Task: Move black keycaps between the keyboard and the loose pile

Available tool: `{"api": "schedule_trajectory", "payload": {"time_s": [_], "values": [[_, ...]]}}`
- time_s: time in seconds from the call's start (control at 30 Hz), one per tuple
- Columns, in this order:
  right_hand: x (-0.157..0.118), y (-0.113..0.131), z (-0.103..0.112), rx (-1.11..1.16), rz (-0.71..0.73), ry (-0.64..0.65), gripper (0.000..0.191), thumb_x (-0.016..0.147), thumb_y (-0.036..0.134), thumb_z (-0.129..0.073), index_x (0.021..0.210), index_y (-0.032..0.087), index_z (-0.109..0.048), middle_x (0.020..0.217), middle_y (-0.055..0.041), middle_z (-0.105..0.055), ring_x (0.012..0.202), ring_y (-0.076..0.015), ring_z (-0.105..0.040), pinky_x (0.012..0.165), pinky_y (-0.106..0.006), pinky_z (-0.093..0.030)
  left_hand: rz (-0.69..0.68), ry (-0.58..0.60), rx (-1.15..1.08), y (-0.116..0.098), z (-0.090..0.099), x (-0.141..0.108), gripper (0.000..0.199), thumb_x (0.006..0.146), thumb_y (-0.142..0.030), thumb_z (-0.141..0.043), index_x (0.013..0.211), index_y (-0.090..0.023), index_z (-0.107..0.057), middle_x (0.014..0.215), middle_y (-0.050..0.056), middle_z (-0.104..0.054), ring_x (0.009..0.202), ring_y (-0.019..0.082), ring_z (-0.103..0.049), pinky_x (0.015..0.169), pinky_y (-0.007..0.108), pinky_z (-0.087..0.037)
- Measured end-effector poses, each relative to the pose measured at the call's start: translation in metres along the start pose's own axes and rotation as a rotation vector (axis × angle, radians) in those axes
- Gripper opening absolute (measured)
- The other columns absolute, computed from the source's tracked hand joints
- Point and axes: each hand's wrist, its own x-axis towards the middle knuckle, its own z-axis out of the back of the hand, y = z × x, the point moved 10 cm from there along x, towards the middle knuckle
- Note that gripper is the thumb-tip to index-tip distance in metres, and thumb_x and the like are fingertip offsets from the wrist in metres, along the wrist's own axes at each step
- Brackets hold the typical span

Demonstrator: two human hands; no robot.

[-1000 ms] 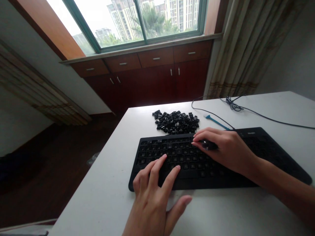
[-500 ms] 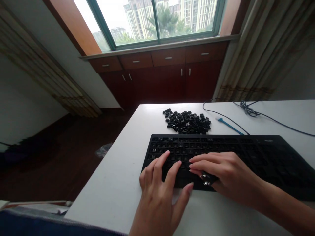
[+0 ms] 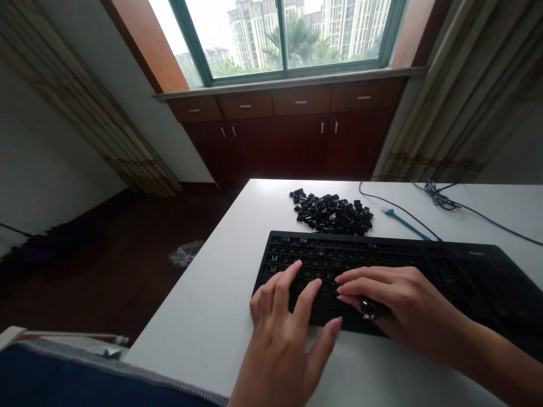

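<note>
One white table (image 3: 203, 294) fills the lower part of the frame, below a window (image 3: 284, 39) at upper centre. On the table lies a black keyboard (image 3: 339, 257), lower right, with a heap of black keycaps (image 3: 331, 213) just behind it at centre, near a blue plastic tool (image 3: 407, 224) and a dark cable (image 3: 399, 202). The left hand (image 3: 280, 333), fingers spread and empty, touches the keys. The right hand (image 3: 399, 299) pinches a small black piece (image 3: 368, 309) above the keyboard's front edge.
</note>
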Motion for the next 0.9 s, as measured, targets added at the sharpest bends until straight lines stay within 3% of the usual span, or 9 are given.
{"api": "schedule_trajectory", "payload": {"time_s": [0.17, 0.53, 0.6, 0.67, 0.7, 0.77, 0.83, 0.9], "values": [[-0.001, 0.001, 0.001, -0.021, -0.003, -0.051, 0.032, 0.087, 0.005, -0.058, 0.110, 0.024, -0.070, 0.116, -0.0027, -0.073, 0.098, -0.0190, -0.072, 0.085, -0.031, -0.058, 0.016, -0.001, -0.012, 0.001, 0.000, 0.000, 0.043, 0.093, -0.039, -0.063, 0.133, -0.027, -0.057, 0.149, 0.010, -0.044, 0.130, 0.032, -0.047, 0.107, 0.050, -0.040], [0.001, 0.006, -0.002, -0.075, 0.039, 0.014, 0.028, 0.090, 0.010, -0.059, 0.113, 0.025, -0.067, 0.120, -0.0044, -0.071, 0.096, -0.0196, -0.072, 0.081, -0.031, -0.057, 0.006, -0.003, -0.016, 0.001, 0.001, 0.000, 0.043, 0.092, -0.039, -0.063, 0.133, -0.025, -0.057, 0.149, 0.012, -0.045, 0.130, 0.033, -0.046, 0.106, 0.050, -0.041], [0.003, 0.009, 0.004, -0.041, 0.042, -0.022, 0.022, 0.091, 0.015, -0.062, 0.111, 0.024, -0.067, 0.117, -0.0056, -0.072, 0.094, -0.0193, -0.072, 0.080, -0.030, -0.056, 0.001, -0.007, -0.018, 0.000, 0.002, 0.000, 0.045, 0.092, -0.039, -0.063, 0.135, -0.025, -0.056, 0.149, 0.013, -0.045, 0.130, 0.033, -0.046, 0.106, 0.050, -0.041], [0.004, 0.010, 0.017, 0.056, 0.008, -0.134, 0.006, 0.091, 0.018, -0.064, 0.096, 0.021, -0.066, 0.096, -0.0046, -0.073, 0.078, -0.0160, -0.069, 0.070, -0.026, -0.054, 0.001, -0.015, -0.011, 0.000, 0.002, -0.001, 0.044, 0.094, -0.036, -0.061, 0.136, -0.025, -0.054, 0.149, 0.013, -0.045, 0.130, 0.032, -0.046, 0.106, 0.050, -0.041], [0.005, 0.008, 0.026, 0.127, -0.041, -0.207, 0.008, 0.092, 0.020, -0.065, 0.083, 0.020, -0.062, 0.080, -0.0023, -0.069, 0.067, -0.0135, -0.064, 0.061, -0.025, -0.051, 0.002, -0.021, -0.004, 0.000, 0.002, -0.001, 0.043, 0.095, -0.033, -0.059, 0.137, -0.024, -0.053, 0.149, 0.013, -0.044, 0.131, 0.032, -0.045, 0.107, 0.050, -0.040], [0.008, -0.002, 0.036, 0.313, -0.188, -0.323, 0.034, 0.094, 0.027, -0.063, 0.064, 0.020, -0.049, 0.057, 0.0024, -0.051, 0.049, -0.0098, -0.046, 0.046, -0.024, -0.038, 0.007, -0.036, 0.012, 0.001, 0.004, -0.001, 0.042, 0.096, -0.026, -0.056, 0.138, -0.024, -0.051, 0.150, 0.013, -0.043, 0.132, 0.031, -0.045, 0.107, 0.050, -0.040], [0.014, -0.008, 0.032, 0.556, -0.330, -0.344, 0.047, 0.096, 0.036, -0.060, 0.056, 0.021, -0.040, 0.050, 0.0042, -0.037, 0.044, -0.0090, -0.033, 0.040, -0.026, -0.027, 0.021, -0.048, 0.023, 0.003, 0.005, -0.001, 0.041, 0.097, -0.021, -0.053, 0.138, -0.023, -0.050, 0.150, 0.013, -0.042, 0.133, 0.030, -0.044, 0.107, 0.049, -0.040], [0.026, -0.003, 0.022, 0.833, -0.367, -0.329, 0.051, 0.096, 0.042, -0.057, 0.053, 0.021, -0.037, 0.048, 0.0049, -0.031, 0.042, -0.0090, -0.028, 0.038, -0.027, -0.022, 0.045, -0.063, 0.025, 0.006, 0.007, -0.001, 0.042, 0.098, -0.019, -0.051, 0.139, -0.023, -0.048, 0.150, 0.014, -0.042, 0.134, 0.029, -0.043, 0.107, 0.049, -0.040]]}}
